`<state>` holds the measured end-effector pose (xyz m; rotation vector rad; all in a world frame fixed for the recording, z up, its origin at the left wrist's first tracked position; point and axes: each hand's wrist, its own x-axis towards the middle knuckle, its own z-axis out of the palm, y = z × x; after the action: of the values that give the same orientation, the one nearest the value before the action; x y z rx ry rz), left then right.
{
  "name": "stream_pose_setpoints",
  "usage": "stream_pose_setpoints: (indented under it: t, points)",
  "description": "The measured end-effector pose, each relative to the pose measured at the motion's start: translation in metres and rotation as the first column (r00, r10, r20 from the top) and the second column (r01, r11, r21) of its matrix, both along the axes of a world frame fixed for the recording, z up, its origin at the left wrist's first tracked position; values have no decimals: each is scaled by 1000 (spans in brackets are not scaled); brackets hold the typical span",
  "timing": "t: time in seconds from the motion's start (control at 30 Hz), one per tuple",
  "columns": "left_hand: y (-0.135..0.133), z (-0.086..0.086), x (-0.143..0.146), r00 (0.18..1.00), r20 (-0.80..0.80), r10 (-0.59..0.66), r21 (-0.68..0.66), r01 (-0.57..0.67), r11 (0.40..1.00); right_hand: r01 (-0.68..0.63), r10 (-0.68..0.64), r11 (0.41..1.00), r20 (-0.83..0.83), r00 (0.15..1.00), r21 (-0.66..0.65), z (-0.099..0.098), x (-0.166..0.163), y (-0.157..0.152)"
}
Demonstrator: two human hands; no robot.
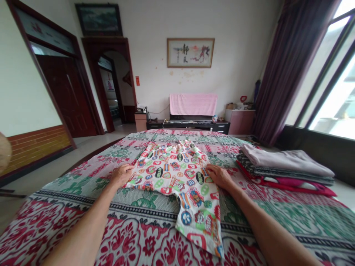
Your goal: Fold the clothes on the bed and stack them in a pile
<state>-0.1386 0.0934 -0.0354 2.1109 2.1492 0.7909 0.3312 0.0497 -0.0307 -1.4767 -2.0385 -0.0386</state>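
Observation:
A small white garment [172, 171] with a colourful cartoon print lies spread on the patterned cover; it looks like a child's trousers. One leg-like part stretches toward me at the lower right. At the garment's left edge is my left hand [122, 175], its fingers closed on the cloth. My right hand [220, 176] grips the opposite edge, thumb and fingers together on the fabric. Both fingertips are partly hidden. Some creases show near the far edge of the garment.
The red, green and white cover [149, 240] drapes the large surface before me. To the right sits a stack of folded cloths [285, 170]. Beyond stand a low black cabinet [222, 127] and a pink cloth [193, 104] over an upright object. A curtained window is at right.

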Motion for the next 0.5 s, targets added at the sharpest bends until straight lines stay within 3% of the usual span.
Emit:
stream_pose_setpoints:
  t: [0.2,0.4,0.5]
  points:
    - [-10,7,2,999,-12,-45,19,45,999,84,-85,996,-50,995,-33,5,1,-13]
    - [-37,26,0,997,30,-67,-109,70,992,-18,16,1000,-64,998,-25,9,2,-41]
    - [-48,25,-5,996,18,-86,-160,88,983,-107,107,994,-28,994,-27,8,4,-52]
